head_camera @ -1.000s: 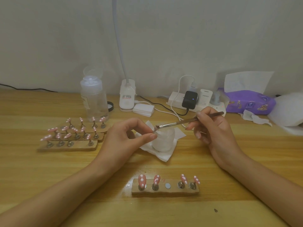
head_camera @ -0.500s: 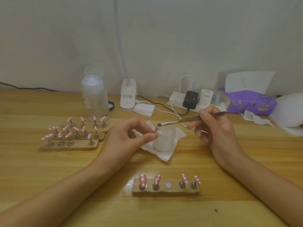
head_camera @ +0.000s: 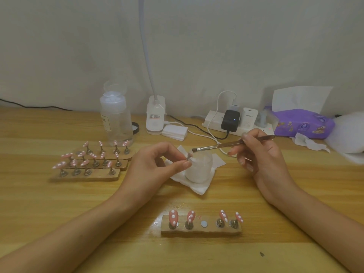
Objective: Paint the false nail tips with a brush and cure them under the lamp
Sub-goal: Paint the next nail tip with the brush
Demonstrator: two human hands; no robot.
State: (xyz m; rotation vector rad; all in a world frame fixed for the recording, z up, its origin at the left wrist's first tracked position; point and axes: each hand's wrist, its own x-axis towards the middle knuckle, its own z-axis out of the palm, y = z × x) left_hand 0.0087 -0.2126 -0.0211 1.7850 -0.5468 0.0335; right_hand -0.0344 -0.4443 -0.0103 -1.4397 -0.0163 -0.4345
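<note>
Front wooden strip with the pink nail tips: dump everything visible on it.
The light brown wooden-looking strip lies flat on the wooden table, long side left to right, between the person's forearms. Four small metal stands on it carry pink nail tips with white dots, two left, two right. The middle spot is a bare silvery disc. Neither hand touches it: the left hand pinches a separate small stand, the right hand holds a thin brush.

White charger [head_camera: 249, 116] in my power strip [head_camera: 213, 123] reads "PISEN". Bottle [head_camera: 116, 119] label, lamp base [head_camera: 155, 120] sticker, purple pack [head_camera: 303, 123] print: too blurred.
</note>
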